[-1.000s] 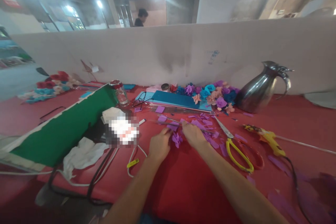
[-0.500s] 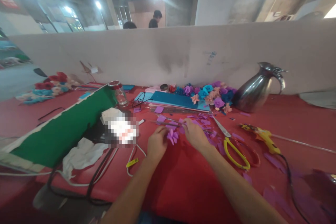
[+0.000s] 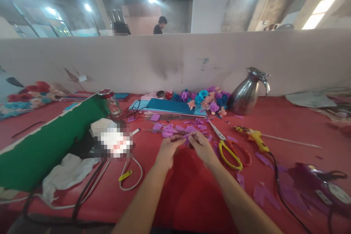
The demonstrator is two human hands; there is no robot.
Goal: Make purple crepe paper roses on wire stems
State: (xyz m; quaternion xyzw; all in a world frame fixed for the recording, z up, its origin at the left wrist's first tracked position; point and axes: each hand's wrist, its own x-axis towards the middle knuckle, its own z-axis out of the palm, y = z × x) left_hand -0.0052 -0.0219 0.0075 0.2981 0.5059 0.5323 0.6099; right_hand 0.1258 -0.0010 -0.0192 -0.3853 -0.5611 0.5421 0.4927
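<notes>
My left hand and my right hand meet above the red table, fingertips almost touching. Between them both pinch a small purple paper flower, which the fingers mostly hide. Just beyond lie loose purple paper pieces and some thin sticks, partly covered by the hands. Scissors with one yellow and one red handle rest right of my right hand, blades pointing away. Farther right lies a yellow glue gun with a clear glue stick behind it.
Finished paper flowers heap up behind blue paper sheets. A steel jug stands by the low wall. Leftward are a glass jar, a green board, crumpled tissue and cables. A dark red device sits right.
My hands have come closer together, and the flower that showed below my left fingers is now mostly covered by both hands' fingertips. The view has turned right.
</notes>
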